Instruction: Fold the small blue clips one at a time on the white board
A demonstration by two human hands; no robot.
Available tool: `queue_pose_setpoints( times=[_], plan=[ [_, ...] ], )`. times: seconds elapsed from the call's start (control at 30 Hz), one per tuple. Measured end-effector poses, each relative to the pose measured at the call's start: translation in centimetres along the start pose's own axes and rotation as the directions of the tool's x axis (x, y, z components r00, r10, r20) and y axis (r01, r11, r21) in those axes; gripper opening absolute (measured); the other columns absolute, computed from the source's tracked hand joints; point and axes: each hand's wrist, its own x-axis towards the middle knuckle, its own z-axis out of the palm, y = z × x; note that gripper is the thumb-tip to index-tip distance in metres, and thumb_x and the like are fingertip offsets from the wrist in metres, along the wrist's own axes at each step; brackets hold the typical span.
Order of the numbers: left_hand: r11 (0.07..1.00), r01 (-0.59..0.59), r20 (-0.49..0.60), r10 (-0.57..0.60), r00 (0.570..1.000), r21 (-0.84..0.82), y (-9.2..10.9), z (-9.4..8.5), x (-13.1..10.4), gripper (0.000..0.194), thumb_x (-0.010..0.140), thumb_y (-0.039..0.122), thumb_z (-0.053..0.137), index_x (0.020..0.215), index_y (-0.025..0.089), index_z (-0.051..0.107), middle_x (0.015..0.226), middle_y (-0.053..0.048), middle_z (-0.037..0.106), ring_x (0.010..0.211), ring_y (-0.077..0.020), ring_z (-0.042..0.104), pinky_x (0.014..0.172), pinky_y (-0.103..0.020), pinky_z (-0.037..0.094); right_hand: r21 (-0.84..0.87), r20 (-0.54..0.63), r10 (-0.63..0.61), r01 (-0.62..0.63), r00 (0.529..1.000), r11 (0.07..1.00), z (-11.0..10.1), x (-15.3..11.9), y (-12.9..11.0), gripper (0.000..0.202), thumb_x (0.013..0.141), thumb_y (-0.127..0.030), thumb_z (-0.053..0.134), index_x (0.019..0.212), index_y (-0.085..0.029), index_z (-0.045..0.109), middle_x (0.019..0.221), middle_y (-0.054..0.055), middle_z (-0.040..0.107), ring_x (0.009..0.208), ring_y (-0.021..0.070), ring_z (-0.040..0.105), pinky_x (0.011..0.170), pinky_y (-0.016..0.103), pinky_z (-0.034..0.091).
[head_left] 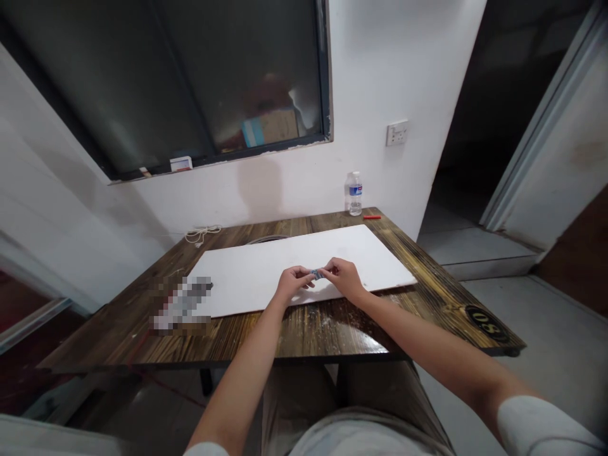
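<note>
A small blue-and-grey patterned piece is pinched between my two hands, too small for me to tell its kind. My left hand grips its left end with thumb and fingers. At its right end, my right hand holds it with closed fingertips. Both hands are over the near edge of a white board, which lies flat on the dark wooden table. Parts of the piece are hidden behind my fingertips.
A clear water bottle and a red pen-like stick are at the table's back right. A coiled white cord lies at the back left. A blurred-out patch covers something at the left. A wall and window stand behind.
</note>
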Motion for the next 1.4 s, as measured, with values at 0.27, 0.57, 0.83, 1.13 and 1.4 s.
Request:
queue_pose_setpoints(
  times=[0.27,0.57,0.83,1.13,1.4],
  plan=[
    [1.000,-0.011,-0.006,0.011,1.000,-0.010,-0.5,-0.2,0.2,0.046,0.055,0.050,0.084,0.077,0.013,0.068,0.064,-0.006,0.070,0.056,-0.0176,0.067,0.054,-0.025,0.051,0.062,0.014,0.057,-0.058,0.998,0.996,-0.3,0.1,-0.2,0.039,0.079,-0.056,0.063,0.063,-0.020,0.065,0.059,0.002,0.064,0.055,0.0152,0.054,0.056,0.028,0.042],
    [0.995,0.000,-0.258,-0.027,0.966,-0.102,-0.5,-0.5,0.6,0.045,0.053,0.044,0.086,0.080,0.013,0.068,0.064,-0.006,0.070,0.059,-0.0174,0.068,0.055,-0.026,0.053,0.043,0.011,0.111,-0.111,0.994,0.993,-2.5,2.5,2.1,0.021,0.084,-0.040,0.060,0.087,-0.022,0.072,0.083,0.003,0.073,0.071,0.0184,0.063,0.069,0.031,0.049],
    [0.987,0.015,-0.407,-0.079,0.910,-0.159,-0.8,-1.1,0.8,0.042,0.057,0.040,0.084,0.084,0.013,0.068,0.067,-0.005,0.070,0.062,-0.0156,0.068,0.057,-0.025,0.055,-0.608,0.245,0.193,-0.004,0.950,0.794,-4.7,2.9,4.8,0.018,0.076,-0.035,0.073,0.086,-0.021,0.076,0.095,0.010,0.068,0.089,0.0254,0.060,0.070,0.030,0.042],
    [0.983,0.021,-0.402,-0.094,0.911,-0.181,-0.6,-0.9,0.8,0.042,0.056,0.038,0.085,0.083,0.012,0.068,0.067,-0.005,0.069,0.058,-0.0143,0.067,0.055,-0.024,0.054,-0.720,0.416,0.150,0.225,0.897,0.656,-3.6,2.5,2.5,0.027,0.089,-0.017,0.048,0.080,-0.011,0.074,0.092,0.018,0.067,0.090,0.0264,0.059,0.077,0.033,0.038],
    [0.990,0.046,-0.321,-0.088,0.943,-0.135,-0.5,-0.6,0.6,0.039,0.055,0.038,0.086,0.076,0.011,0.067,0.059,-0.005,0.068,0.054,-0.0138,0.064,0.053,-0.024,0.052,-0.319,0.292,0.060,0.038,0.954,0.947,-2.5,2.4,2.2,0.021,0.087,-0.022,0.051,0.078,-0.016,0.069,0.067,0.003,0.067,0.060,0.0134,0.055,0.059,0.023,0.035]
  ],
)
